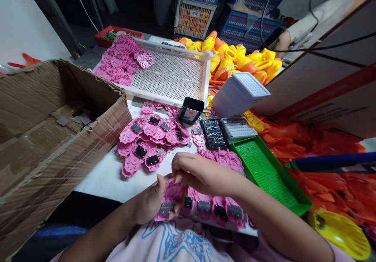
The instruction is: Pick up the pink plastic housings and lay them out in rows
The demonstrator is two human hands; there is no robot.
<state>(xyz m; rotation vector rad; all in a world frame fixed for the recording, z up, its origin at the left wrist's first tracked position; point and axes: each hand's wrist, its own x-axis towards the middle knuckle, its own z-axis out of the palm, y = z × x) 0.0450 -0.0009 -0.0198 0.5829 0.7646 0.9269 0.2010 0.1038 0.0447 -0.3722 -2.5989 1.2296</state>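
Close to my body, my left hand [151, 201] grips a pink plastic casing [174, 190] with a dark rectangular panel at its lower end. My right hand [195, 172] bends over the casing's upper edge, fingertips pinched together; whatever lies between them is hidden. Beside and under my right hand stands a row of similar pink casings [204, 207], their dark panels facing me. A loose pile of such casings [152, 132] lies on the white table surface [101, 179] ahead of my left hand.
An open cardboard box [96, 132] flanks the left. Ahead are a white perforated crate [173, 78], pink parts [117, 60], a dark cup [190, 111] and yellow-orange parts [235, 60]. Right are a black tray [214, 134], a green tray [270, 176] and a yellow bowl [340, 234].
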